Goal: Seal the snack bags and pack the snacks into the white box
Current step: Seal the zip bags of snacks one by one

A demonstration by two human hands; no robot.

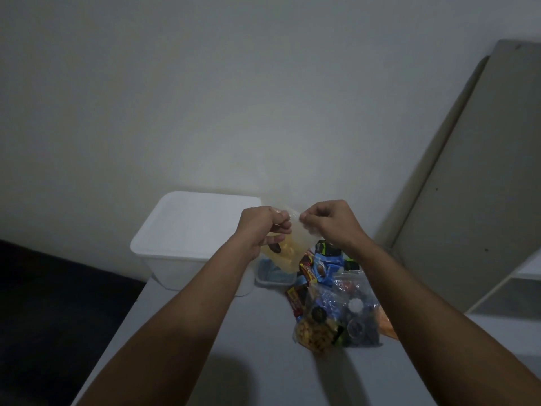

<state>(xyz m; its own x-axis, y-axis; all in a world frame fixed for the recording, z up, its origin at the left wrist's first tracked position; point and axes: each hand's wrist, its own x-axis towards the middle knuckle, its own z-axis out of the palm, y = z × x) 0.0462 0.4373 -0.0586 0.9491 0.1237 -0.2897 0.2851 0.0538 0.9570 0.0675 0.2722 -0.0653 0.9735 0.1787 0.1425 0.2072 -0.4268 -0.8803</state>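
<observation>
two hands hold one clear bag up over the table. left of the fingers, and a little beyond them, stands the white box with its lid on, against the wall. below the fingers a small blue-lined tray sits just beside the box, partly hidden by the hanging bag. down and right of the fingers lies a heap of wrapped snacks, and nearer than that a second bag stuffed with nuts and dark packets, touching the heap. right of the fingers a grey board leans on the wall.

both forearms reach forward and converge. the left hand has its fingers curled, pinching the bag's top edge; the right hand pinches the same edge just beside it, thumb and fingertips closed narrow on the plastic. the bag hangs from the pinch, yellowish snacks in its lower half. whether its seal is closed is too blurred to tell.
</observation>
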